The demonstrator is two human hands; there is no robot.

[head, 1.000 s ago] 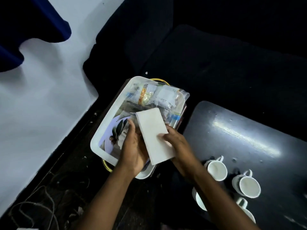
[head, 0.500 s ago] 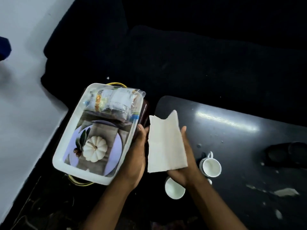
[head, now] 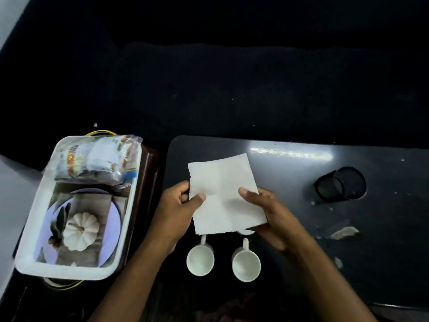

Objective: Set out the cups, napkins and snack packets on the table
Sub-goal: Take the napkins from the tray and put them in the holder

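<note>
Single head-worn view looks steeply down, close over the dark table [head: 301, 173].

dim | glare streak on table [head: 348, 173] | soft blur, dark surround

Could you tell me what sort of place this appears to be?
Probably a dim lounge or office sitting area: a low dark table carries white cups, with a dark sofa behind it.

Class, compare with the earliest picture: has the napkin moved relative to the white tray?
Yes. The napkin, then over the white tray, is now to its right, above the table and cups.
</note>
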